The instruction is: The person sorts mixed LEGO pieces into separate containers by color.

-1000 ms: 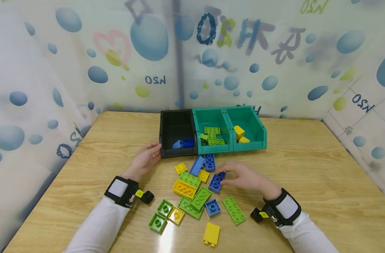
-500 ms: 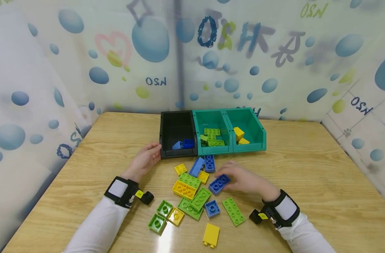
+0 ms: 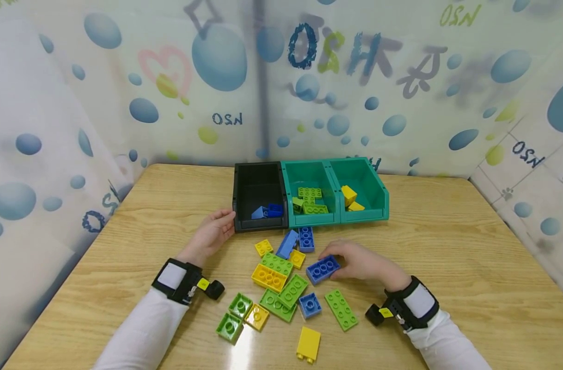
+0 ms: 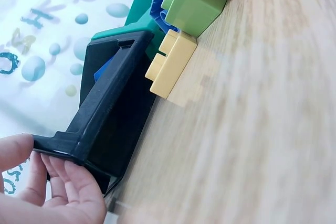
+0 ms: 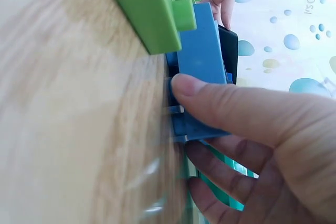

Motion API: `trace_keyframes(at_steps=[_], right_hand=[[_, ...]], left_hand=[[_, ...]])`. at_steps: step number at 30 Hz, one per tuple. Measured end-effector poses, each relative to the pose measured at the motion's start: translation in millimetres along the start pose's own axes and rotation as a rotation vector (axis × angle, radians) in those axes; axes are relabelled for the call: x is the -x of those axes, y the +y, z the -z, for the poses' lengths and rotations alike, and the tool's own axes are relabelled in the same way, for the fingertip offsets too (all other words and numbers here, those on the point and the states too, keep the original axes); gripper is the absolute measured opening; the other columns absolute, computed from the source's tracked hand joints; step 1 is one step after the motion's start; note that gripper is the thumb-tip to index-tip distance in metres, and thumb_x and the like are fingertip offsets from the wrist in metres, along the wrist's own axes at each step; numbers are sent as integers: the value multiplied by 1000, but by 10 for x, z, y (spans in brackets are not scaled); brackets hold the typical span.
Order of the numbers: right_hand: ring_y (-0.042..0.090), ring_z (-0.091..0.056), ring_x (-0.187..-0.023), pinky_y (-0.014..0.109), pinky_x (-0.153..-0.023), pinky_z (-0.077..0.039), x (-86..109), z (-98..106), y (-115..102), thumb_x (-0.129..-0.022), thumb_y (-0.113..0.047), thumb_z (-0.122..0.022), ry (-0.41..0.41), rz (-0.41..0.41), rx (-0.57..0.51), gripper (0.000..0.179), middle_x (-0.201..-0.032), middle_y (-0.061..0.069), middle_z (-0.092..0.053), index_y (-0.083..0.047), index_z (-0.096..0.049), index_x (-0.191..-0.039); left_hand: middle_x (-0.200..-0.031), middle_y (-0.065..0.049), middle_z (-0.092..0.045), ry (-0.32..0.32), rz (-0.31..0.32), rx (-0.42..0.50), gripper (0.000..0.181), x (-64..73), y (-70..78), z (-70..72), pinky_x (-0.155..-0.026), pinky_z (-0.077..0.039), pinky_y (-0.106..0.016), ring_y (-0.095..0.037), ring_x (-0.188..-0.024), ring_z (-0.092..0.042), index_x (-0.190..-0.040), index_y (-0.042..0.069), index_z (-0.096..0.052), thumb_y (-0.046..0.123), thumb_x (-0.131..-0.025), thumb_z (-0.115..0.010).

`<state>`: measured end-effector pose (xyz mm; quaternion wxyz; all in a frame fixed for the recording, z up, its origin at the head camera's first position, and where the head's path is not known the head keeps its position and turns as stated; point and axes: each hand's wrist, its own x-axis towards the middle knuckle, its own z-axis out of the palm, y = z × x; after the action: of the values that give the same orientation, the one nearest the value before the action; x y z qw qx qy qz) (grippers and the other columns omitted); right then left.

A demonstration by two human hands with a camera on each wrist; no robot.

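My right hand point(image 3: 357, 260) pinches a dark blue building brick point(image 3: 323, 270) at its right end, its hollow underside facing up. In the right wrist view the thumb lies along the side of that brick point(image 5: 202, 51), with the other fingers below. My left hand point(image 3: 212, 234) holds the left wall of the black bin point(image 3: 261, 224) near its front corner. The left wrist view shows the thumb above the rim of the bin point(image 4: 100, 103) and the fingers curled under it. Two blue pieces point(image 3: 267, 211) lie inside the black bin.
Right of the black bin stand a green bin point(image 3: 315, 220) with green bricks and another green bin point(image 3: 364, 215) with yellow ones. Loose bricks lie between the hands, among them a blue brick point(image 3: 306, 239), a yellow brick point(image 3: 269, 277) and a green brick point(image 3: 341, 310).
My right hand has taken hold of the dark blue brick, which has turned and shifted slightly right. My left hand stays on the black bin.
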<state>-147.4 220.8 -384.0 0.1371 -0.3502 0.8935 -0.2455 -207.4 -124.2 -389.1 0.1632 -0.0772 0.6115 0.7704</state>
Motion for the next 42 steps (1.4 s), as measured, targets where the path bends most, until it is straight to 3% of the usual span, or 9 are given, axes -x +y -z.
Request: trace_keyframes(at_steps=[10, 22, 28, 33, 39, 42], right_hand=[[22, -57, -106, 40, -92, -45, 6, 17, -2, -81, -25, -71, 28, -31, -87, 38, -116, 4, -62, -10, -62, -116], [15, -57, -94, 33, -85, -49, 4, 70, -3, -84, -31, -68, 172, 7, -205, 44, -111, 6, -65, -3, -61, -118], [11, -56, -87, 31, -81, -51, -25, 201, -84, -82, -23, -71, 255, 44, -225, 41, -104, 7, -65, 1, -62, -114], [13, -57, -85, 31, -79, -53, -227, 312, -190, -79, -17, -73, 338, 83, -187, 38, -102, 8, -65, 1, -64, -111], [19, -58, -87, 33, -80, -52, -600, 440, -344, -80, -19, -73, 468, -15, -198, 38, -102, 9, -63, -2, -64, -114], [20, -59, -86, 31, -79, -52, -807, 476, -415, -80, -20, -73, 526, -44, -135, 38, -96, 7, -61, -3, -65, -113]], left_hand=[[-92, 7, -51, 7, -1, 3, 15, -14, 1, 17, -77, -42, -18, -6, -82, -48, -110, 8, -45, 17, -98, -47], [-95, 6, -50, 10, 4, -16, 15, -1, 2, 17, -79, -42, -18, -7, -84, -47, -110, 10, -45, 18, -98, -47], [-96, 6, -49, 1, 4, -22, 17, -21, -3, -5, -81, -42, -19, -8, -86, -46, -111, 10, -45, 19, -97, -48], [-91, 7, -50, -10, -1, -9, 11, -28, -11, 0, -79, -43, -19, -7, -82, -46, -107, 12, -45, 18, -98, -47], [-84, 8, -53, -19, -7, 20, 6, -16, -20, 14, -76, -44, -19, -6, -77, -48, -101, 13, -47, 17, -98, -47], [-81, 9, -54, -20, -17, 28, 4, -6, -20, 18, -75, -44, -19, -5, -75, -49, -99, 13, -48, 17, -98, -48]])
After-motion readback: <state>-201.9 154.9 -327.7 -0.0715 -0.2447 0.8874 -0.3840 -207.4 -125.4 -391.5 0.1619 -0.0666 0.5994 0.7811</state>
